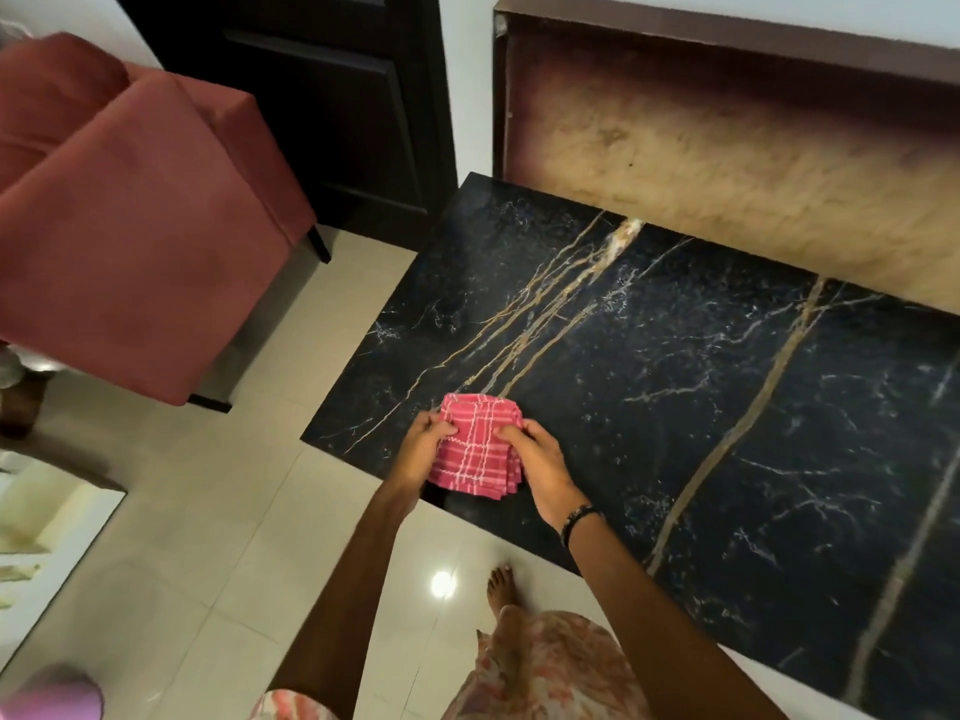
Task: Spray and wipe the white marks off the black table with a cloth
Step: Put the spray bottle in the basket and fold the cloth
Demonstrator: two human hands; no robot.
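The left hand (423, 449) and right hand (540, 459) each pinch an opposite edge of the folded pink checked cloth (475, 449), held over the near left corner of the black marble bench (675, 387). The cloth appears light, soft and limp; hold it by the folded stack.

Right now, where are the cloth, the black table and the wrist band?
cloth (475, 444), head view, middle of the folded pink checked face.
black table (675, 366), head view, bare marble top.
wrist band (577, 519), head view, dark strap on the right wrist.
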